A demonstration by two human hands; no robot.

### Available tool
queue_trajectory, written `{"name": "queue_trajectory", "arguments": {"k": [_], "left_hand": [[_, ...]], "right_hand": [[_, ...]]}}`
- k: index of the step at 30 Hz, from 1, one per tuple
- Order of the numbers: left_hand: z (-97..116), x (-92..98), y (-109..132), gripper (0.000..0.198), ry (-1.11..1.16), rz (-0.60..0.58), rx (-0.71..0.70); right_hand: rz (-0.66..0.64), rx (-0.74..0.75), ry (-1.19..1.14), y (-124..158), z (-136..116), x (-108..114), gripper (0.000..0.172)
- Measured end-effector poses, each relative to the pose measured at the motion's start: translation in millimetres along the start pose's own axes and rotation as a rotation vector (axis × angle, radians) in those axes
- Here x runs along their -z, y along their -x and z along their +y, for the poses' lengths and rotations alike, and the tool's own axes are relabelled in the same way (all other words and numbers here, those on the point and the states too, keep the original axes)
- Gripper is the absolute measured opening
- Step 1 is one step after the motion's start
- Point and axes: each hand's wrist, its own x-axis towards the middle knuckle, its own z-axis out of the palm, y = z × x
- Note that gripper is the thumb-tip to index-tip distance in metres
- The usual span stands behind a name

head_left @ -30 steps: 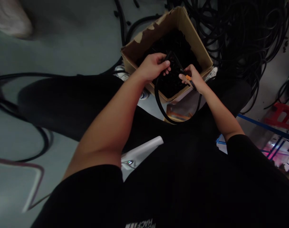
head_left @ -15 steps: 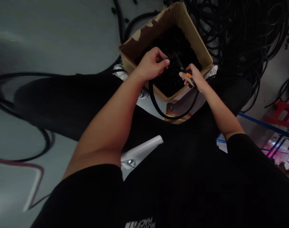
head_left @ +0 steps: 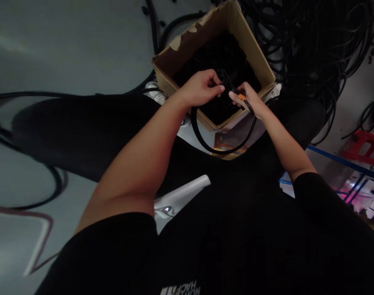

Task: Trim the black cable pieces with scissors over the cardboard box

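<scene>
My left hand [head_left: 205,87] is above the cardboard box [head_left: 167,84], its thumb and fingers pinched on the black rubber strip [head_left: 225,152]. The strip bends in a loop below both hands, in front of the box. In my right hand [head_left: 248,100] is a pair of scissors [head_left: 242,97] with orange and black handles. The dark blades point up and left, close to my left fingertips. Whether they touch the strip is too dark to tell. Inside the box lies a heap of small black pieces [head_left: 226,49].
A large tangle of black strips [head_left: 313,49] lies on the floor at the upper right. More black strip [head_left: 58,180] runs along the left. A red plastic stool [head_left: 363,145] and a blue metal frame [head_left: 343,159] stand at the right. A white object [head_left: 187,188] shows beneath me.
My left hand has moved right and slightly down, closer to the scissors. My right hand has shifted a little left, and the scissor blades look nearer to my left fingertips.
</scene>
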Motion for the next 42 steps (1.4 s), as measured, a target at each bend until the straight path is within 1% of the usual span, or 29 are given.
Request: {"name": "queue_trajectory", "arguments": {"k": [2, 3, 5, 6, 8, 10, 12, 15, 18, 22, 24, 28, 30, 34, 38, 40, 42], "left_hand": [[-3, 2.9, -2, 0.058, -0.045, 0.038, -0.012], [-5, 4.7, -2, 0.053, -0.071, 0.076, -0.023], [-8, 8.4, -4, 0.045, -0.123, 0.144, -0.041], [-10, 9.6, -5, 0.042, -0.144, 0.158, -0.042], [-11, 9.2, -6, 0.035, -0.163, 0.146, -0.034], [-12, 4.9, -7, 0.03, -0.158, 0.114, -0.026], [-11, -1.4, -7, 0.03, -0.149, 0.1, -0.015], [-9, -7.8, -7, 0.032, -0.118, 0.125, 0.054], [-3, -7.4, -6, 0.034, -0.068, 0.225, 0.145], [11, -5.1, -1, 0.037, -0.071, 0.323, 0.207], [19, -6.2, 2, 0.042, -0.079, 0.31, 0.225], [29, -9.8, 7, 0.057, -0.08, 0.199, 0.273], [29, -11.1, 7, 0.055, -0.058, 0.207, 0.275], [21, -11.0, 4, 0.048, -0.053, 0.246, 0.224], [12, -8.5, 3, 0.048, -0.042, 0.201, 0.16], [10, -8.0, 4, 0.045, -0.018, 0.175, 0.138], [9, -8.2, 5, 0.039, 0.001, 0.175, 0.112]], "right_hand": [[0.002, -0.005, 0.009, -3, 4, -2, 0.077], [-0.002, -0.008, 0.012, -3, 3, -2, 0.078], [-0.028, -0.01, 0.014, 0, -3, -3, 0.08], [-0.045, -0.01, 0.013, 3, -7, -3, 0.081], [-0.081, -0.013, -0.003, 9, -16, -2, 0.083], [-0.101, -0.02, -0.033, 14, -20, -1, 0.084], [-0.097, -0.018, -0.067, 14, -20, -1, 0.083], [-0.04, -0.015, -0.097, 8, -13, -3, 0.079], [-0.018, -0.01, -0.088, 2, -7, -6, 0.076], [-0.087, 0.007, -0.042, 3, -1, -5, 0.072], [-0.098, -0.001, -0.042, 5, 1, -4, 0.074], [-0.064, -0.006, -0.074, 4, 4, -4, 0.081], [-0.035, -0.016, -0.072, 1, 8, -4, 0.08], [-0.019, -0.015, -0.059, -6, 16, -3, 0.077], [-0.019, -0.005, -0.039, -9, 18, 0, 0.074], [-0.017, 0.006, -0.024, -9, 17, 3, 0.07], [-0.018, 0.023, -0.006, -9, 16, 5, 0.066]]}}
